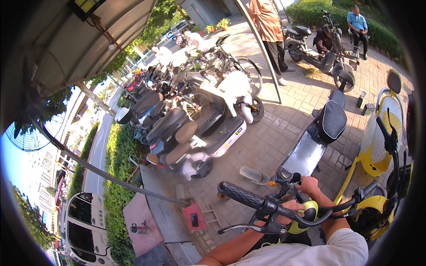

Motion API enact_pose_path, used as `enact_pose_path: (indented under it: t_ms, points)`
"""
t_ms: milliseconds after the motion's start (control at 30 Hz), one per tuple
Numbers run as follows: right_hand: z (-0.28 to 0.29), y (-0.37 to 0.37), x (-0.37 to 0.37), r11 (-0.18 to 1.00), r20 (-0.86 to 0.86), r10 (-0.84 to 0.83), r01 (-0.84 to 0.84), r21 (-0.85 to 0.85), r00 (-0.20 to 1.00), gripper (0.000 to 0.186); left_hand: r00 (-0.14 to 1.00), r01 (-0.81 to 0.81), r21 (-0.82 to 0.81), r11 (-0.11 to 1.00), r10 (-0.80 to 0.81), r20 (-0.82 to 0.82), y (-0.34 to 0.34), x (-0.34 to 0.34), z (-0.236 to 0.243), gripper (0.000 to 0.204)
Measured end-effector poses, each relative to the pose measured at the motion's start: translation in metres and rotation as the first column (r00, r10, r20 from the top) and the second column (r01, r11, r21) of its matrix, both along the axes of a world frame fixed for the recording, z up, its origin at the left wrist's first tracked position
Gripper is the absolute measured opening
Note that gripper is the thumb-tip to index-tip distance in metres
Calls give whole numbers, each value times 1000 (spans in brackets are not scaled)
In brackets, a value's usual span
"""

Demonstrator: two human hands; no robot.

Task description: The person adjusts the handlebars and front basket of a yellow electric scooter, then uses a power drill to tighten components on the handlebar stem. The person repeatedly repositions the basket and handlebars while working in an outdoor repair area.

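An electric scooter's black handlebar (242, 195) crosses in front of me, with a ribbed grip and a brake lever at its left end. My left hand (289, 211) is at the middle of the bar, its fingers curled beside a yellow-green rounded cover (309, 213). What those fingers hold is hidden. My right hand (308, 184) reaches farther forward and is closed close to the front of a second scooter, by its dark handlebar parts. I cannot make out what is in it. That scooter has a silvery footboard (306, 153) and a black seat (333, 122).
Several parked scooters (177, 124) stand at left. A yellow scooter (386, 133) is close on the right. A phone (194, 220) lies on a red stool (194, 210); a bottle (140, 228) stands nearby. A person in a patterned shirt (264, 20) stands ahead; others sit or crouch beyond.
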State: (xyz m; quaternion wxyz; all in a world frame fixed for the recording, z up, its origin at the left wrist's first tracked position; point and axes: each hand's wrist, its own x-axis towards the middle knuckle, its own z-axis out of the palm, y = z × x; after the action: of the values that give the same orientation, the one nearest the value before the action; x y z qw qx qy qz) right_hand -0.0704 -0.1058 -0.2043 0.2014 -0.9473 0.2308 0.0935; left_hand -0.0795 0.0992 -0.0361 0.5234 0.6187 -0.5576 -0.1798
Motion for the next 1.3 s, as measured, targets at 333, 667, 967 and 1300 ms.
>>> enact_pose_path:
  t_ms: [333, 667, 967, 1300]
  points:
    - [1, 1, -2, 1000, 38, 11, -12, 21, 999, 36, 999, 30, -39, 999, -29, 20, -4, 1, 6, 26]
    - [-1, -2, -6, 998, 16, 15, -15, 56, 1000, 35, 999, 37, -54, 998, -38, -16, -5, -2, 11, 26]
    - [-8, -3, -2, 999, 41, 29, -31, 30, 999, 39, 998, 34, -7, 999, -34, -50, -1, -1, 4, 27]
    - [-9, -1, 3, 1000, -37, 14, -13, 21, 999, 38, 998, 31, -16, 999, -32, -60, 0, 1, 6, 28]
